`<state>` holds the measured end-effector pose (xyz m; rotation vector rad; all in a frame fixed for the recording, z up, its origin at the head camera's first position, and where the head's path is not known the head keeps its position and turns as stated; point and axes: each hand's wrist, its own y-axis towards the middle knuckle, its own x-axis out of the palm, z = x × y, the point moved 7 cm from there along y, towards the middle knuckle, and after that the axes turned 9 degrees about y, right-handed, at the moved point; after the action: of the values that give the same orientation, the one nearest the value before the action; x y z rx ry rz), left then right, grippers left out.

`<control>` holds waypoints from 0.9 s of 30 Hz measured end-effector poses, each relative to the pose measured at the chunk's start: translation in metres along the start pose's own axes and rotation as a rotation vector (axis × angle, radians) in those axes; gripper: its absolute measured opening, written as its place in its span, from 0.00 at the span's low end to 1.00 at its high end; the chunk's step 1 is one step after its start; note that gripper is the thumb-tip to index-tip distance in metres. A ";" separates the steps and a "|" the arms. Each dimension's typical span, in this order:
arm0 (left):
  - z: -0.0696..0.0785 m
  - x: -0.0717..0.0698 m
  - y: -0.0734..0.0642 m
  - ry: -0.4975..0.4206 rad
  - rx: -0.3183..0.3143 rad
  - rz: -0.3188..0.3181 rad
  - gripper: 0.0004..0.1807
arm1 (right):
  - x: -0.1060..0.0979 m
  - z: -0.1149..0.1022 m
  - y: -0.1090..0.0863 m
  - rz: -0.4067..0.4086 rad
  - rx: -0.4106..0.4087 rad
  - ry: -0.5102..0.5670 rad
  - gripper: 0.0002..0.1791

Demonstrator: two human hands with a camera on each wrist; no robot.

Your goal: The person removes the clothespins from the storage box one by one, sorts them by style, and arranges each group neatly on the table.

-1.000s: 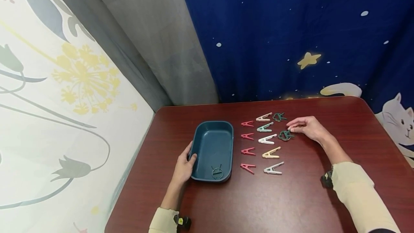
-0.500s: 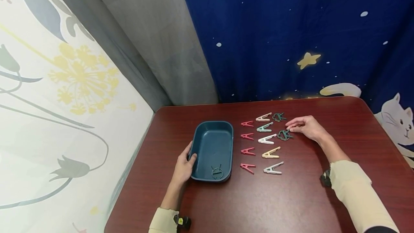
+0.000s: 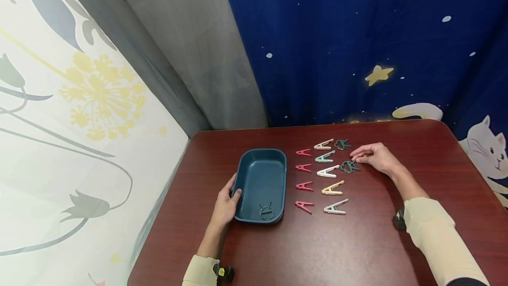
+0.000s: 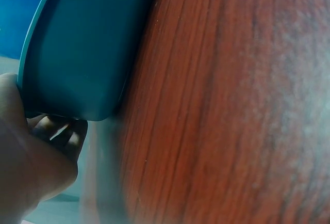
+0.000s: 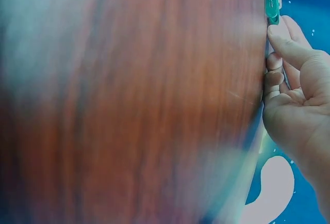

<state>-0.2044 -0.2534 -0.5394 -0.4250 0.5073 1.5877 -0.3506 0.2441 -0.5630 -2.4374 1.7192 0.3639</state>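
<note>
My left hand grips the near left wall of a dark blue plastic bin, thumb over the rim; in the left wrist view the fingers curl beneath its edge. Inside, near the front end, lies one dark green round wire-like clip. At the right, my right hand pinches the handle end of another dark green clip between thumb and fingertips, close over the table. The right wrist view shows the green clip end at the thumb tip. A third green clip lies just behind it.
Between bin and right hand, a column of several small red clothespins lies beside a column of larger ones, including a yellow clothespin and a white clothespin. The reddish-brown table ends at curtains behind.
My right hand and the green clip it pinches have shifted very slightly left. The left hand stays on the bin.
</note>
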 end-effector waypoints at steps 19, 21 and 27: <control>0.000 0.001 0.001 0.019 -0.002 -0.001 0.33 | -0.021 -0.002 -0.002 0.205 0.004 0.230 0.20; 0.000 0.001 0.001 0.014 -0.002 -0.004 0.33 | -0.023 -0.007 0.000 0.258 -0.019 0.258 0.22; -0.001 0.000 0.000 0.031 0.000 -0.005 0.33 | -0.021 -0.038 0.017 0.352 -0.158 0.385 0.25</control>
<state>-0.2042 -0.2537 -0.5402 -0.4511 0.5289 1.5782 -0.3692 0.2479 -0.5204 -2.4253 2.3761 0.0652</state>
